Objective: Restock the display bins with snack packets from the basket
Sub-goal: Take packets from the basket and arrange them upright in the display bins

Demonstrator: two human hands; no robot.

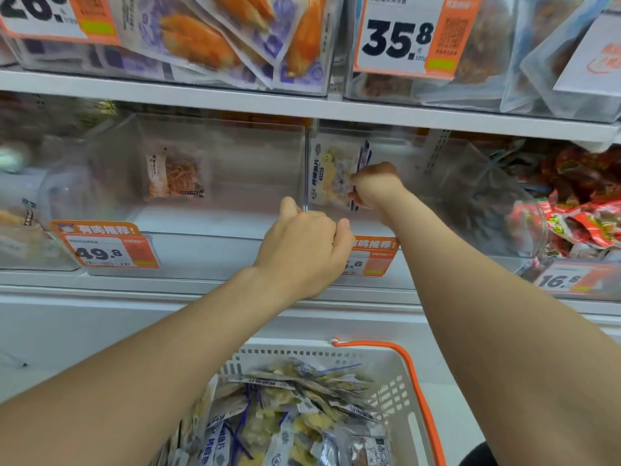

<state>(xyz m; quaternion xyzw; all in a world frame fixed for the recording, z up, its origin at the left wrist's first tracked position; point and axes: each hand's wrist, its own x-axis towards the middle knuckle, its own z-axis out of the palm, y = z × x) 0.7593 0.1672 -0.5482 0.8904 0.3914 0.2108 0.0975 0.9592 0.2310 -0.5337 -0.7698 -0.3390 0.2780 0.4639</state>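
Bin of clear plastic (453, 196) above white slotted basket (302, 353).
Right hand (376, 185) grips glossy flat packets (331, 173); left hand (305, 250) clutches its rim.

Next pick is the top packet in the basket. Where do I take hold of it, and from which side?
Pinch the top packet by a free sealed edge, coming straight down from above. It lies flat across the other packets, so its broad face offers little to grip. The basket walls would likely block a sideways approach.
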